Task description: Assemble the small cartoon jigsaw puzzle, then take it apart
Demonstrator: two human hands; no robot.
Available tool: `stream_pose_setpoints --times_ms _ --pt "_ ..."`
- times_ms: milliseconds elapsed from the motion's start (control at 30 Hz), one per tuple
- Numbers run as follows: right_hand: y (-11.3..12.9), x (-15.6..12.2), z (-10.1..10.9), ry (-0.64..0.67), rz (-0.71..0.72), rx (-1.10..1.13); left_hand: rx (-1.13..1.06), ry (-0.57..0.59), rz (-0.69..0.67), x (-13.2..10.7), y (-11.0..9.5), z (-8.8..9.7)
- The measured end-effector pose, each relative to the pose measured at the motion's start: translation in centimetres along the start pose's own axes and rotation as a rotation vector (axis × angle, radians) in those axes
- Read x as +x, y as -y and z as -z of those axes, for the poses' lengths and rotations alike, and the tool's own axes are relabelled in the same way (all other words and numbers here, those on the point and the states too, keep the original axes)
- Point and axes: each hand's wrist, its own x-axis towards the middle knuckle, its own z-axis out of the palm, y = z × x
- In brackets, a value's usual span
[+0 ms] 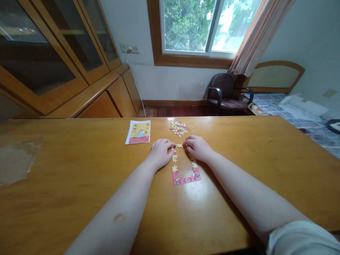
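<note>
A partly joined jigsaw border (186, 171), yellow above and pink below, lies on the wooden table (79, 170). My left hand (160, 153) rests at its top left corner, fingers curled and pinched on the top edge pieces (179, 145). My right hand (198, 147) is at the top right corner, fingertips pressed on the same yellow pieces. Just beyond the hands lies a small heap of loose puzzle pieces (179, 128). A reference picture card (138, 132) lies to the left of the heap.
A clear plastic bag (16, 159) lies at the table's left edge. Wooden glass-door cabinets (53, 53) stand along the left wall. A dark armchair (224, 92) sits under the window, and a patterned bed (305, 120) lies to the right.
</note>
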Motion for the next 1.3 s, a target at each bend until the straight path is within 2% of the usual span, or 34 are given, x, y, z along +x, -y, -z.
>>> stream_pose_setpoints --times_ms 400,567,667,733,800,867,900,1133,1300 --pt "-0.1 -0.1 -0.2 -0.006 0.029 0.012 -0.012 -0.002 0.006 0.0 0.0 0.1" --pt "0.2 0.1 0.7 -0.013 -0.062 -0.029 -0.027 0.001 0.014 0.1 0.0 0.2" --pt "0.2 0.3 2.8 0.078 -0.258 -0.114 -0.042 -0.009 0.021 0.1 0.1 0.3" --pt "0.1 0.3 4.6 0.263 -0.441 -0.205 -0.054 -0.013 0.029 0.1 0.1 0.4" --pt "0.1 0.3 6.2 0.442 -0.559 -0.295 -0.064 -0.014 0.039 0.1 0.1 0.5" --pt "0.3 0.2 7.2 0.617 -0.598 -0.347 -0.067 -0.014 0.045 0.2 0.1 0.5" --pt "0.4 0.2 7.5 0.659 -0.600 -0.363 -0.068 -0.015 0.046 0.2 0.1 0.5" --pt "1.0 0.5 6.4 0.655 -0.588 -0.380 -0.069 -0.030 0.034 0.2 0.2 0.4" --pt "1.2 0.4 6.7 0.667 -0.568 -0.305 -0.083 -0.034 0.036 0.2 0.2 0.5"
